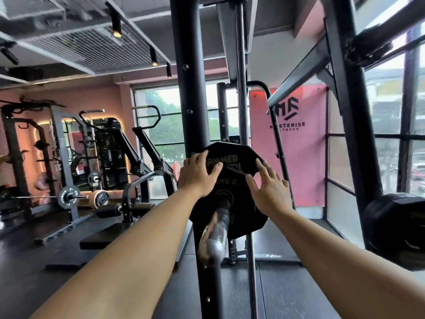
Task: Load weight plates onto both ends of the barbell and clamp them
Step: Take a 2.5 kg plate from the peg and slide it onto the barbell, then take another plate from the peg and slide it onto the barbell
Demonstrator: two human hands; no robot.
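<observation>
Our left hand [199,174] grips the upper left edge of the weight plate [249,218], thumb on its face. Our right hand [269,193] just rests spread fingers on the upper right. Plate's threaded on the barbell sleeve [213,240], beside the rack upright [184,88].

Upper left: wire-mesh ceiling panel [92,49] with black track lights [116,25] beside it. Mid left, against a pink wall [96,97]: grey power rack [60,143] and a backlit mirror [110,146]. Lower left: flat black bench pad [103,237]. Centre, top to bottom: black upright post [184,88]. Right of centre: pink banner [305,157] with a black logo, large windows [388,111] beside it. Right edge: black padded roller [395,229].
</observation>
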